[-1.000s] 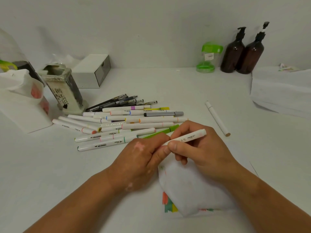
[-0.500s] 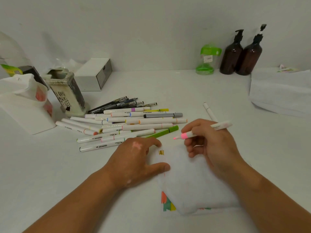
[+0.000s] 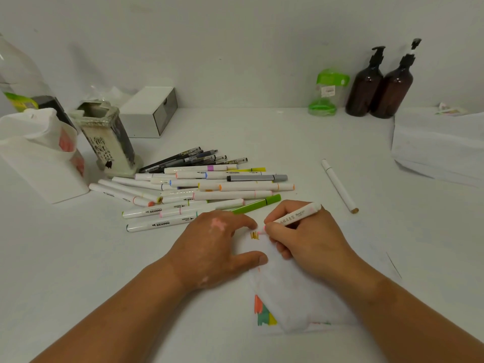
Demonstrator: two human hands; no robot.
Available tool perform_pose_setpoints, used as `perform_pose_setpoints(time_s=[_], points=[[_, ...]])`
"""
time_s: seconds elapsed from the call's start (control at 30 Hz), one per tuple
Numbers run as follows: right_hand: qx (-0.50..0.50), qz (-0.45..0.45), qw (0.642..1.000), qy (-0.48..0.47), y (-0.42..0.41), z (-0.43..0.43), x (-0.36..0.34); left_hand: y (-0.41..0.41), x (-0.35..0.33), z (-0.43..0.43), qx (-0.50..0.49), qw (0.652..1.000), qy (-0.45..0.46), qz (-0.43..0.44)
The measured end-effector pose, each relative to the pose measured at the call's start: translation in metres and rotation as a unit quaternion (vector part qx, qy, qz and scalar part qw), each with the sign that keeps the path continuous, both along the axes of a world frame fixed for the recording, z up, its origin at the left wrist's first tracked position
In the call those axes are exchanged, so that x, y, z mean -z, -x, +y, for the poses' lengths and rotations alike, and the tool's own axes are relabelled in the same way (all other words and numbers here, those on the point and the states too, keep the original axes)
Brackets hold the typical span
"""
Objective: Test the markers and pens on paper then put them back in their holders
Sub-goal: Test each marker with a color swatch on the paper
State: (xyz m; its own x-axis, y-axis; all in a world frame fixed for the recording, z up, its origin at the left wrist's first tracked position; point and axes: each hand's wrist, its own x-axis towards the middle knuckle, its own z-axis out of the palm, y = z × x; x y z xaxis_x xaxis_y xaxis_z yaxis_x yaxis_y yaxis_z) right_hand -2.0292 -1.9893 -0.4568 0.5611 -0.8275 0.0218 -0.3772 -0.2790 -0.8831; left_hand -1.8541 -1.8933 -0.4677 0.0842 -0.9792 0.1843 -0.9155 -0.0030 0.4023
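The right hand [image 3: 311, 237] has its fingers curled tight round the pink marker [image 3: 298, 214], pinching the barrel low, close to the nib. The marker's long axis slants through the grip. The blunt white end sticks out up and to the right past the knuckles, and the pink nib points down and to the left, onto the paper [image 3: 296, 292]. The nib appears to touch the sheet, though contact is too fine to be sure. It sits just beside a small mustard scribble [image 3: 254, 235], immediately left of the grip. The test stroke probably has to run toward the person, where bare paper lies, as the scribble blocks the left. The left hand [image 3: 217, 247] lies flat just left of the grip, fingers straight and spread, with forefinger and thumb pressing the sheet's edge down. Beyond the grip and to its left is the heap of markers [image 3: 209, 189], mostly lying crosswise. A lone white marker [image 3: 339, 185] lies beyond and to the right, pointing away. The white holder [image 3: 39, 163] and the patterned holder [image 3: 110, 142] stand far off to the left. The left hand is nearer them, so returning the marker would mean a long cross-reach.
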Motion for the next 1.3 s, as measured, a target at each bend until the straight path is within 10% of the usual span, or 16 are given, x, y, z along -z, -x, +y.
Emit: perform_pose_setpoints(time_s=[1.17,1.3], points=[[0.022,0.055,0.996,0.070,-0.003,-0.003,0.005,0.001,-0.001,0.000,-0.004,1.000,-0.014,-0.016],[0.055,-0.064,0.996,-0.014,0.001,-0.009,0.000,-0.002,-0.002,0.000,-0.005,1.000,-0.026,-0.011]])
